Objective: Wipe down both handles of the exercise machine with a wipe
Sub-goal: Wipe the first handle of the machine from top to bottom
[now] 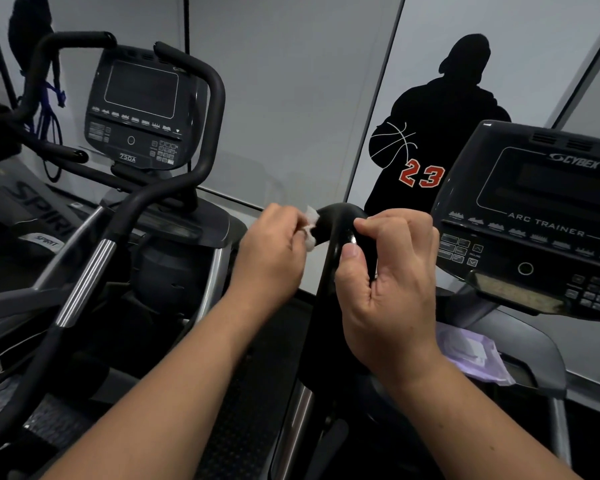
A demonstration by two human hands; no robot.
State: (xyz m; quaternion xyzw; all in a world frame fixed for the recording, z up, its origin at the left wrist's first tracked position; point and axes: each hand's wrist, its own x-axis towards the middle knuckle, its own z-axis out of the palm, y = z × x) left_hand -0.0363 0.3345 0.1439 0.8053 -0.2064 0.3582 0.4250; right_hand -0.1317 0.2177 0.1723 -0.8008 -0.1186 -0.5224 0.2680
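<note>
A black curved handle (329, 271) of the exercise machine rises in the middle of the view, bending over at its top. My left hand (274, 251) is shut on a small white wipe (310, 225) and presses it against the left side of the handle's bent tip. My right hand (392, 271) sits on the right side of the handle near the top, thumb and fingers loosely curled around it. The machine's other handle is out of sight.
The Cybex Arc Trainer console (541, 220) stands at the right. A purple wipe packet (471, 355) lies on the ledge below it. A second machine with a 750A console (139, 105) and black handlebars (208, 109) stands at the left. A grey wall lies behind.
</note>
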